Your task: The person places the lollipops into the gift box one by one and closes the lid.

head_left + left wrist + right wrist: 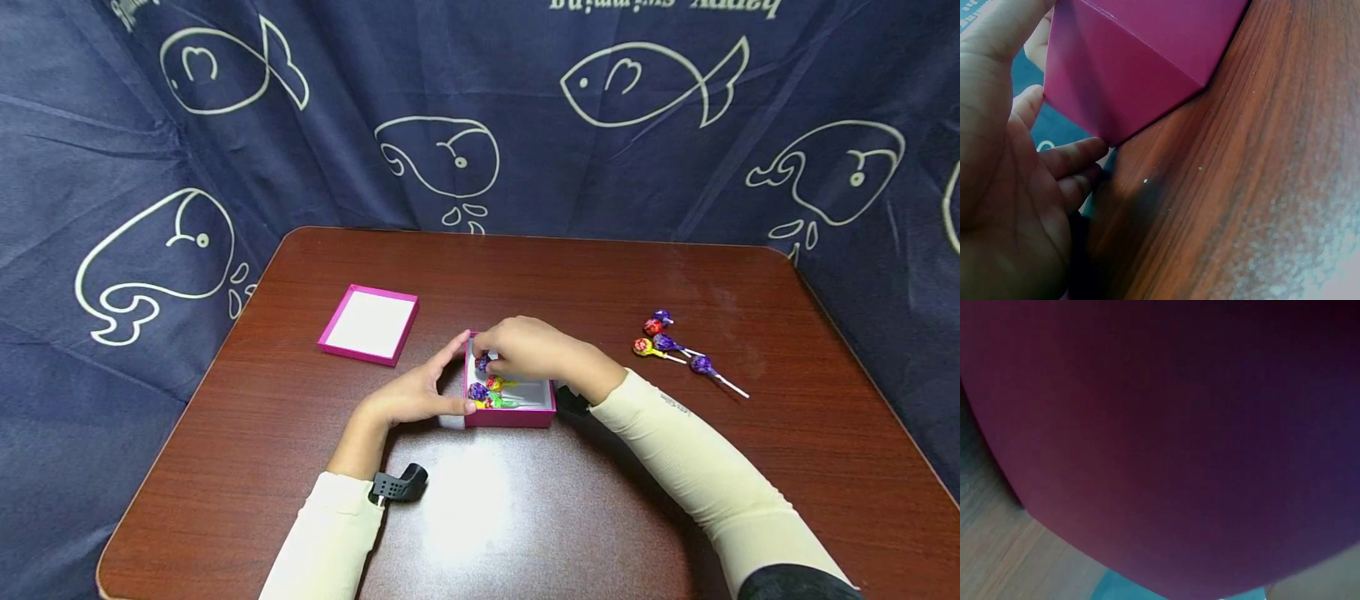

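Note:
A pink open box (510, 418) with a white inside stands at mid-table. My left hand (412, 396) holds its left side, thumb at the near corner and fingers toward the far corner. In the left wrist view, fingertips of the left hand (1016, 181) touch the box's pink wall (1116, 69). Reaching in from the right, my right hand (528, 346) pinches a purple lollipop (482, 363) at the far left inside; its stick is hidden. Several other lollipops (495, 383), in yellow, purple and green wrappers, lie in the box. Dark pink box wall (1147, 456) fills most of the right wrist view.
Right of the box, several loose lollipops (701, 364) lie on the brown table (600, 283). A pink lid (371, 323) rests inside-up at the back left. Behind the table hangs a blue cloth (525, 192) with fish and whale drawings.

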Motion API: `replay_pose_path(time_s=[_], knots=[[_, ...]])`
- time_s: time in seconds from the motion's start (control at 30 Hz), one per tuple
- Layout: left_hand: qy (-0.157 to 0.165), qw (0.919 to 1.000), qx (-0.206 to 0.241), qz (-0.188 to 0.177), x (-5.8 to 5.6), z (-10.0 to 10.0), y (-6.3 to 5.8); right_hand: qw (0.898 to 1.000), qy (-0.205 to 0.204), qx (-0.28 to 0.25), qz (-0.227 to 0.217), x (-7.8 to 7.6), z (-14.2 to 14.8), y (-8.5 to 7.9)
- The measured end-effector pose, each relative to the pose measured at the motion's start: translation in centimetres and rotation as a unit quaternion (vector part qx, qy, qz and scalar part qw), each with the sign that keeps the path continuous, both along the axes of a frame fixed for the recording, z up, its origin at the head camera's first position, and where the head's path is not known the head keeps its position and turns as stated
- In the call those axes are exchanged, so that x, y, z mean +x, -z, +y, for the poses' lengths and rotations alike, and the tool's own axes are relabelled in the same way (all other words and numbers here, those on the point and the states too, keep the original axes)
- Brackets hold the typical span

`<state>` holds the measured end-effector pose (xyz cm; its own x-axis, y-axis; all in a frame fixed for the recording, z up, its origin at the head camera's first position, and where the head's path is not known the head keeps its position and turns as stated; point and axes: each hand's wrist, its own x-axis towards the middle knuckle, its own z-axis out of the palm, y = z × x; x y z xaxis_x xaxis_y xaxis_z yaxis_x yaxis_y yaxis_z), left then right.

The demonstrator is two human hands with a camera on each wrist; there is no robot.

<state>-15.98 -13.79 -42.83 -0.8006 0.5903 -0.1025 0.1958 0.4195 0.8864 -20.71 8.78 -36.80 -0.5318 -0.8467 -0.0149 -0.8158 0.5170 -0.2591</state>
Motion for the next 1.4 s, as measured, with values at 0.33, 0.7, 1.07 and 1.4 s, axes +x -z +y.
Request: replay_pose_path(time_s=[0.33,0.7,1.07,1.4], knots=[[0.003,0.9999,0.0,0.012,-0.1,0.1,0.0,1.0,-0.003,0.008,0.005,0.0,-0.2,0.6],[-0.003,1.0,-0.004,0.006,0.0,0.0,0.0,1.0,-0.011,-0.008,-0.022,-0.5,-0.2,1.4],[-0.002,1.0,0.003,-0.002,0.1,0.1,-0.1,0.998,-0.026,-0.04,-0.038,-0.5,-0.4,2.0],[-0.004,1.0,0.0,0.003,0.0,0.0,0.0,0.997,-0.033,-0.047,-0.042,-0.5,-0.5,2.3]])
